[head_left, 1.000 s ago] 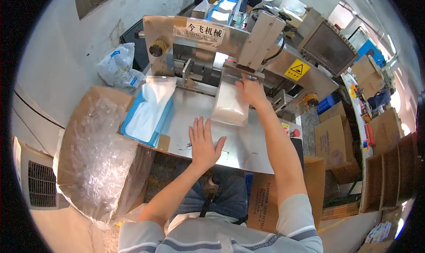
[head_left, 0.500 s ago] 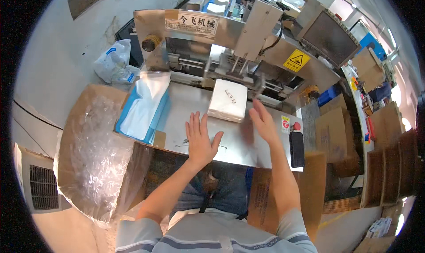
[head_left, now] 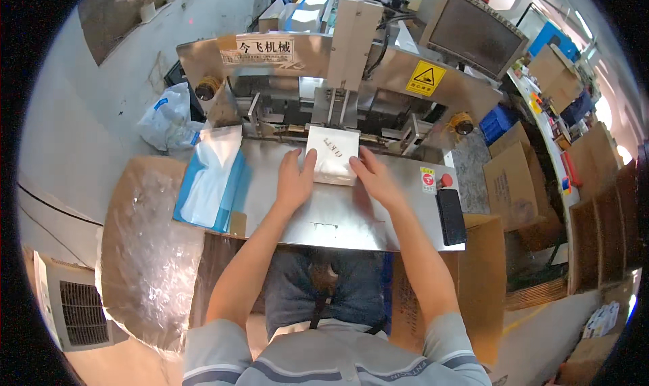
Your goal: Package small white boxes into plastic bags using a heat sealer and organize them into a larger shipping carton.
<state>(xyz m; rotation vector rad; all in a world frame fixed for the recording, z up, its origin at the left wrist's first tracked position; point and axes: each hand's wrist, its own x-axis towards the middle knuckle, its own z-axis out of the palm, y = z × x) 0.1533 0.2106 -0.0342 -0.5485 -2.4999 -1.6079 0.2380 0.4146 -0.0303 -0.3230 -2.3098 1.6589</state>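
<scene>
A white square pack (head_left: 332, 153), which looks like wrapped paper napkins with dark print on top, sits at the back of the metal worktop (head_left: 297, 227), against the machine. My left hand (head_left: 296, 178) is at its left side, with the thumb along the edge. On the opposite side, my right hand (head_left: 375, 176) has its fingertips at the right edge. Between them the two hands hold the pack. Left of my left hand stands a blue box (head_left: 233, 195) with white plastic bags (head_left: 206, 183) in it.
The machine's metal front panel (head_left: 307, 56) rises behind the pack. A red button (head_left: 445, 180) and a black phone (head_left: 451, 217) lie at the worktop's right end. Left of the worktop is a carton lined with clear plastic (head_left: 152, 251). A monitor (head_left: 477, 31) stands back right.
My hands have come in from both sides onto the pack, where before they were apart from it. The pack is now straighter and against the machine. The view has shifted.
</scene>
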